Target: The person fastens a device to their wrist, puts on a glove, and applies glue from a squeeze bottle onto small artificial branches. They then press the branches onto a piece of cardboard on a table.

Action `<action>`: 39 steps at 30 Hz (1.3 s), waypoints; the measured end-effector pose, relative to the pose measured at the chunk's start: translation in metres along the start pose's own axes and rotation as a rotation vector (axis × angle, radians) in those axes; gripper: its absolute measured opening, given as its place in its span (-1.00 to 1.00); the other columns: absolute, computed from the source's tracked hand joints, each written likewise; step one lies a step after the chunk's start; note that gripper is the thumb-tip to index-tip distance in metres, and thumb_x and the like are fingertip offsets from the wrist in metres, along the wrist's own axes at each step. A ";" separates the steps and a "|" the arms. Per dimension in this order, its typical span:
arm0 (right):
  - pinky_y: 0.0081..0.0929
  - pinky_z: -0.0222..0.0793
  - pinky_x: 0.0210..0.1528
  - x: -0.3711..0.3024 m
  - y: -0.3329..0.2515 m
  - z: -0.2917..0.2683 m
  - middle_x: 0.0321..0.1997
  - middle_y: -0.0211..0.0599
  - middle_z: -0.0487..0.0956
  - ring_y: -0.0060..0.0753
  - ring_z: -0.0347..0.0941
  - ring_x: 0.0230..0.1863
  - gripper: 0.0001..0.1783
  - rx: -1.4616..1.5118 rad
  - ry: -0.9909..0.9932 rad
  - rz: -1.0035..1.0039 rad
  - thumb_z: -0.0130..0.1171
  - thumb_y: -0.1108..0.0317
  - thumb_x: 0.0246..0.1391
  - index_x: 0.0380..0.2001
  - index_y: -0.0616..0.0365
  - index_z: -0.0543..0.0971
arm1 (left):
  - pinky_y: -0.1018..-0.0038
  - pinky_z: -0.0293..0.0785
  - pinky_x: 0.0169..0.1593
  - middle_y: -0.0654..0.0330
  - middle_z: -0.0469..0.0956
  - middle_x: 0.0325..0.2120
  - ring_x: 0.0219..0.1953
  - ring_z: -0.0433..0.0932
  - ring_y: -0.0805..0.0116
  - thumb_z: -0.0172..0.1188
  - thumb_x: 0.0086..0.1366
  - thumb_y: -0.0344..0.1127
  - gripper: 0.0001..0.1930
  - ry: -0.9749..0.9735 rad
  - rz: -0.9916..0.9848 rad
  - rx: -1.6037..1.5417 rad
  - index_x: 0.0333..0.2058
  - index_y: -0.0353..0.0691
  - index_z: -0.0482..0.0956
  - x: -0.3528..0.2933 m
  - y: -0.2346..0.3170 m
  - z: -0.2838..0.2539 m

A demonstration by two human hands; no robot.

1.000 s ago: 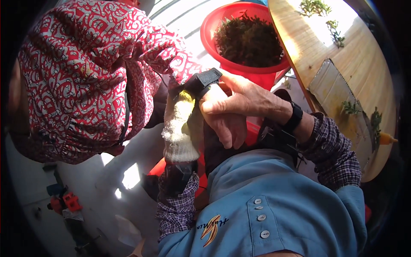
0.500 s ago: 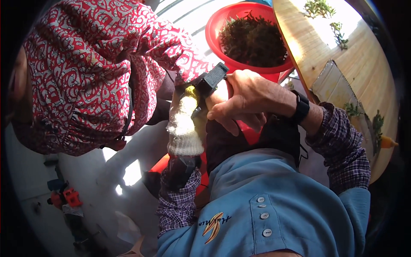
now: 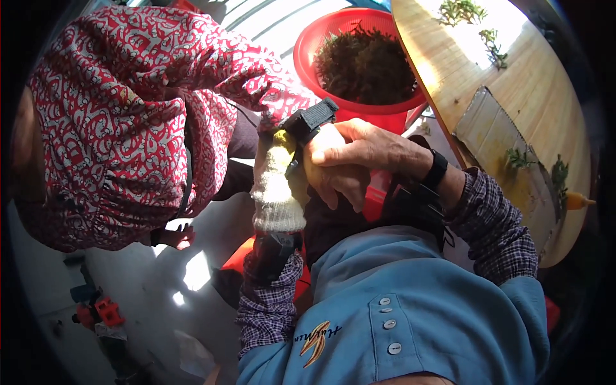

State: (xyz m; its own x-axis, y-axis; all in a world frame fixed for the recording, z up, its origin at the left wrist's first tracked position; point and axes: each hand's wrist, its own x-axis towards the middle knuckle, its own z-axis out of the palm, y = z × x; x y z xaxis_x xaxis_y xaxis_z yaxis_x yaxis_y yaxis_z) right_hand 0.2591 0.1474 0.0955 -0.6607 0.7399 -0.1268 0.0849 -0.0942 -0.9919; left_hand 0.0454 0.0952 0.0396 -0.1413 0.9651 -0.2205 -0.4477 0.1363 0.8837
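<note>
Held close before the chest, both hands together. Left hand (image 3: 277, 186) raised upright inside a white knit glove (image 3: 274, 208), fingers hidden by the knit and by the other hand; cannot tell whether spread or curled. Right hand (image 3: 350, 160) bare, laid across the glove from the right, fingers curled over its edge and closed around the base of a black strap (image 3: 312, 120) that sticks up and out above the glove's top. Black band (image 3: 436, 170) on the right wrist; another dark strapped piece (image 3: 276, 247) below the glove's cuff on the left forearm, over a plaid sleeve.

Step in hand, by the look of it: fitting or fastening the strap over the gloved hand, with the free end not yet laid flat. Next move seems to call for a steady left hand and a firm pull on the loose end, drawn snug round the glove without dragging the knit out of place.

Beyond the hands, a red bowl (image 3: 308, 48) full of green herbs (image 3: 366, 61), near the edge of a wooden counter (image 3: 532, 96). On the counter, scattered sprigs and a sheet of cardboard (image 3: 494, 138). To the left, another person in a red patterned garment (image 3: 128, 115), bent close, just beside the glove.
</note>
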 end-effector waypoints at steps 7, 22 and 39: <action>-0.43 0.50 -0.36 -0.011 -0.035 -0.001 -0.52 -0.11 0.60 -0.38 0.57 -0.48 -0.42 -0.531 0.070 -0.082 0.42 -0.09 -0.03 -0.40 0.33 0.57 | 0.60 0.46 -0.49 0.24 0.53 -0.23 -0.44 0.52 0.49 0.15 0.41 -0.20 -0.54 0.136 -0.153 -0.006 0.23 -0.09 0.35 -0.020 0.026 0.016; -0.45 0.46 -0.20 -0.002 0.012 -0.025 -0.31 -0.18 0.64 -0.48 0.56 -0.26 -0.38 -0.397 0.060 -0.152 0.41 -0.12 0.01 -0.26 0.30 0.54 | 0.56 0.53 -0.41 0.22 0.55 -0.26 -0.38 0.56 0.45 0.20 0.40 -0.07 -0.59 0.113 -0.200 -0.346 0.09 -0.17 0.46 0.001 0.008 0.036; -0.44 0.33 0.24 0.005 0.029 0.027 0.13 -0.26 0.53 -0.47 0.43 0.15 -0.49 0.227 -0.057 0.109 0.11 0.09 0.35 0.21 0.19 0.44 | 0.31 0.64 -0.19 0.13 0.62 -0.15 -0.22 0.64 0.24 0.11 0.38 0.15 -0.49 -0.191 -0.341 -0.713 0.03 -0.17 0.52 -0.015 -0.009 -0.033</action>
State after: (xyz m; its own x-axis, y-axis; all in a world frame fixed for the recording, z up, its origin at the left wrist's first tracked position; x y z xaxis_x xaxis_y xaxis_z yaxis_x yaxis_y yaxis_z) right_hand 0.2380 0.1299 0.0662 -0.6981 0.6793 -0.2261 -0.0080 -0.3232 -0.9463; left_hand 0.0222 0.0719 0.0217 0.2284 0.9266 -0.2987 -0.9030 0.3163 0.2909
